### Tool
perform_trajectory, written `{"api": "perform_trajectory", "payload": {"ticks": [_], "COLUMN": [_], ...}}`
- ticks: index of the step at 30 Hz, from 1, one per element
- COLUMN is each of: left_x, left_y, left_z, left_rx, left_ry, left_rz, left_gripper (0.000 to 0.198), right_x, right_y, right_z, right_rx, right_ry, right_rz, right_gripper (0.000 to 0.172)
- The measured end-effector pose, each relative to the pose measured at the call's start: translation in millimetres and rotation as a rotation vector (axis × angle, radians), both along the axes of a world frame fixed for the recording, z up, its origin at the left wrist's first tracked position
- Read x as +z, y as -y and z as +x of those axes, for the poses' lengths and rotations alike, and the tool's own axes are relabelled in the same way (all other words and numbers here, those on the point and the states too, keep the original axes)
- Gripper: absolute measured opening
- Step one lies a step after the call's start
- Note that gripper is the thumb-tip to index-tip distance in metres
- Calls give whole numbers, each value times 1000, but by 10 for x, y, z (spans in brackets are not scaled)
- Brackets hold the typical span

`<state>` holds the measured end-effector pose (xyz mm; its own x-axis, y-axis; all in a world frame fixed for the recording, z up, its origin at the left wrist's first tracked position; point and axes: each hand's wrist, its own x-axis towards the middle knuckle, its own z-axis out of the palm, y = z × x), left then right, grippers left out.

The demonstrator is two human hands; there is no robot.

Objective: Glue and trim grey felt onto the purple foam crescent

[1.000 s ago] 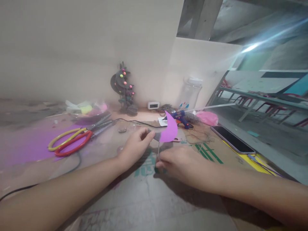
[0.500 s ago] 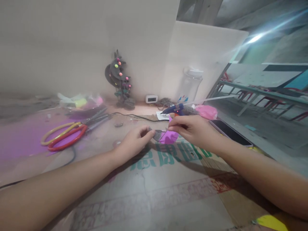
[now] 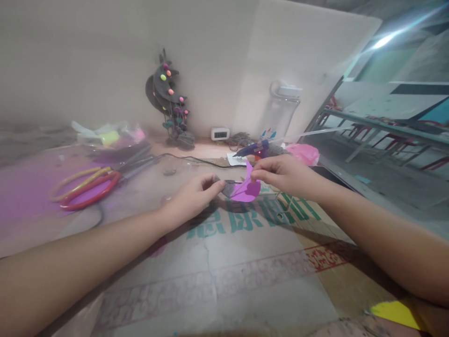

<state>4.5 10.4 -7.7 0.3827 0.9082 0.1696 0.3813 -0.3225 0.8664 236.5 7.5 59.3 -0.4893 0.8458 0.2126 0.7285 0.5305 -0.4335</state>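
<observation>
Crescent cutout (image 3: 247,189) sits btwn left hand (image 3: 196,194) and right hand (image 3: 280,175), pinched from both sides, over the cardboard sheet (image 3: 245,262). Glue gun (image 3: 252,150) lies just behind it. Digital clock (image 3: 220,134) and plastic jar (image 3: 282,114) stand further back by the wall. Scissors (image 3: 84,187) lie well to the left.

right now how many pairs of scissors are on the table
2: a yellow-handled pair and a red-handled pair, side by side left of the left hand. Others may hide in the blurred clutter.

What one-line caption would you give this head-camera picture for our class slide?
Left hand and right hand pinch a purple cutout above a cardboard mat, scissors and glue gun nearby.
</observation>
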Motion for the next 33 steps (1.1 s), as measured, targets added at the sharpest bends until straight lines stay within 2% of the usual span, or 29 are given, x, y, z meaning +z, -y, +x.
{"api": "perform_trajectory", "payload": {"ticks": [8, 12, 15, 22, 24, 28, 30, 33], "left_x": [45, 74, 81, 43, 20, -9, -12, -8], "left_y": [43, 66, 64, 13, -6, -32, -39, -45], "left_z": [10, 8, 8, -3, -10, -28, -38, -51], "left_rx": [-13, -7, -5, -6, 11, 64, 85, 105], "left_ry": [19, 7, -12, -15, 3, 36, 59, 94], "left_rz": [-24, -42, -32, 36, 48, 116, 141, 149], "left_gripper": [32, 30, 29, 32, 31, 31, 31, 30], "right_x": [-33, -34, -20, 51, 56, 17, -26, -103], "right_y": [-83, -92, -64, 20, 55, 157, 200, 215], "right_z": [56, 41, 11, 25, 33, -28, -92, -180], "right_rx": [7, -3, -1, 72, 56, -37, -42, -37], "right_ry": [-65, 7, 32, -41, 66, 348, 351, 191], "right_rz": [-115, -61, -49, -310, -270, -10, 45, -28], "right_gripper": [26, 27, 34, 33, 36, 42, 36, 22]}}
